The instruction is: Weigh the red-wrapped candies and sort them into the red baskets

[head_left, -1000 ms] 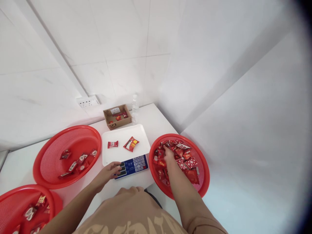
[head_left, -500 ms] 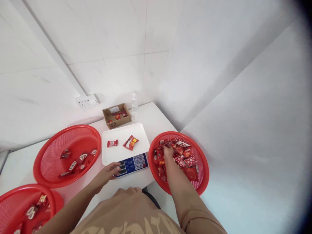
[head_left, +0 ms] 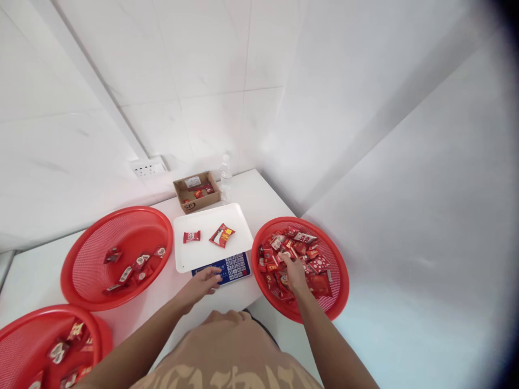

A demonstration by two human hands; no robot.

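My left hand (head_left: 203, 285) hovers over the lower edge of a digital scale, its fingers loosely stretched near the blue keypad (head_left: 234, 268). On the scale's white tray (head_left: 203, 258) lie a small red wrapped snack (head_left: 192, 236) and a larger red-and-yellow packet (head_left: 222, 235), a little apart. My right hand (head_left: 295, 274) is inside the right red basket (head_left: 343, 281), its fingers extended and slightly apart among many red snack packets (head_left: 318, 263). The undersides of those fingertips are hidden, and no packet shows lifted in them.
A red mesh basket (head_left: 87, 254) with several wrapped snacks stands left of the scale; another red basket (head_left: 24, 329) is at the lower left. Behind the tray are a cardboard box (head_left: 200, 203) with red packets and a clear bottle (head_left: 226, 170). Walls border the table (head_left: 263, 189).
My right hand has drawn back toward me and slightly right within the basket, uncovering packets. My left hand has slid right across the scale's display toward the keys. The view has shifted slightly.
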